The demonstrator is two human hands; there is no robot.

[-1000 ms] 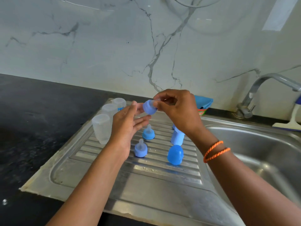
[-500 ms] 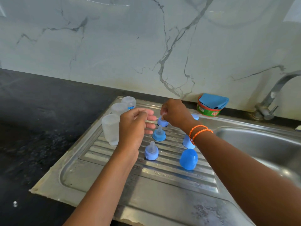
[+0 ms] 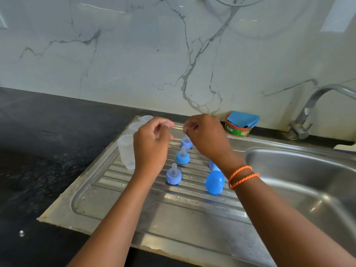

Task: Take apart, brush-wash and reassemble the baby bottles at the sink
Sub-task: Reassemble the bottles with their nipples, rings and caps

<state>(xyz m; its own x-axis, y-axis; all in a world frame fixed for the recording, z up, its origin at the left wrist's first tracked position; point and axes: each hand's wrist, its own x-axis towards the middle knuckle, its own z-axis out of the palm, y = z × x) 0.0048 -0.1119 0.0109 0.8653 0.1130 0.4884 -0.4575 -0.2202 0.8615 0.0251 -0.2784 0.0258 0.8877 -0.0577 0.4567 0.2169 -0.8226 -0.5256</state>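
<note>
Head view: both hands hover above the drainboard (image 3: 107, 199), fingers loosely curled. Left hand (image 3: 152, 149) holds nothing visible. Right hand (image 3: 207, 136) has thumb and forefinger drawn together; whether they pinch anything cannot be told. Under it sits a blue collar (image 3: 186, 142). Two collars with teats (image 3: 182, 157) (image 3: 173, 175) stand nearer, upright. Blue dome cap (image 3: 214, 182) stands to the right. Three clear bottle bodies (image 3: 126, 151) line the left edge, apparently empty. Judgement: parts light, wet, likely slippery; teats soft, so grip collars by the rigid ring, bottles round the barrel. Green tub (image 3: 238, 131) by the wall holds a blue cloth (image 3: 243, 118). Sink basin (image 3: 300, 170): contents not visible.
</note>
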